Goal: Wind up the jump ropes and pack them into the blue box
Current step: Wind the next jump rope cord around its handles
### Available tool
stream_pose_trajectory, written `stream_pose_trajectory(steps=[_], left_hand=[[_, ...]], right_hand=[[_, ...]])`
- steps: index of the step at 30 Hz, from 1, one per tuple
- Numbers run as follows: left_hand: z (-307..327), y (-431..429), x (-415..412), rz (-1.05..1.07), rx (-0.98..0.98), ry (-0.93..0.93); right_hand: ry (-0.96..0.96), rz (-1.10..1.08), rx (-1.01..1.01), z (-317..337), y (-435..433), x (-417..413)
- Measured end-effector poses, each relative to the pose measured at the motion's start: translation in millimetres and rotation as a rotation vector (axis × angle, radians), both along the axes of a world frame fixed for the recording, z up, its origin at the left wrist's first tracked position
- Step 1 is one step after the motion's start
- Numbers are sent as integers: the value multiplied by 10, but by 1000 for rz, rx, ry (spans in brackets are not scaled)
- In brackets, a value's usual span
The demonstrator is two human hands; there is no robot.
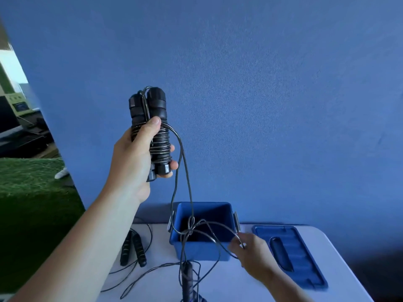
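The left hand [133,158] is clenching the paired handles [156,127] up high so the coils hold tight and slack hangs clear. The right hand [250,251] is pinching loose cord [188,177] beside the box [202,251], which is sitting open on the table [239,284].

Your left hand [135,153] grips the wound handle pair [156,118] upright, high over the table [229,284], up and left of the open box [202,250]. Its loose cord [185,171] drops across the box to your right hand [250,251], which pinches it at the box's right front corner. The lid [305,258] lies flat just right of the box. A second rope's handles [133,249] lie left of the box. A third handle [187,277] lies before the box.
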State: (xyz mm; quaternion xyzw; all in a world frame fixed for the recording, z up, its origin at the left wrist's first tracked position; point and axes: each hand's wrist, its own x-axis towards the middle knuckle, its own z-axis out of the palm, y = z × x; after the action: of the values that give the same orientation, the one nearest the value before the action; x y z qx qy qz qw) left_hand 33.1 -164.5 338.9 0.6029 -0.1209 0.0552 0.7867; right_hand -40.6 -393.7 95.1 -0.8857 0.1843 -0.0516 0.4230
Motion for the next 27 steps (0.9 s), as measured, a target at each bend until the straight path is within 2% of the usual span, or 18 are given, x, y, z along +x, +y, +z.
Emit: stream_pose_trajectory(steps=[4,6,8,14,17,20,22,24,27], left_hand=[[-32,21,2,1,-1,8],[-55,33,12,4,4,12],[-77,37,21,1,10,15],[-161,12,38,-5,16,35],[-180,-2,53,-7,17,45],[-186,-28,59,-21,29,47],[-191,-58,52,-37,40,49],[-192,-99,27,-57,50,51],[-188,-170,-44,-96,79,47]], right_hand=[[203,-65,275,24,29,67],[207,-97,484,72,53,75],[79,-133,702,126,70,88],[-307,-57,769,435,79,72],[-415,-8,660,693,84,14],[-531,96,300,940,111,-40],[-592,211,139,1084,167,-73],[-578,288,84,1195,266,-95],[-495,387,116,1321,424,-116]])
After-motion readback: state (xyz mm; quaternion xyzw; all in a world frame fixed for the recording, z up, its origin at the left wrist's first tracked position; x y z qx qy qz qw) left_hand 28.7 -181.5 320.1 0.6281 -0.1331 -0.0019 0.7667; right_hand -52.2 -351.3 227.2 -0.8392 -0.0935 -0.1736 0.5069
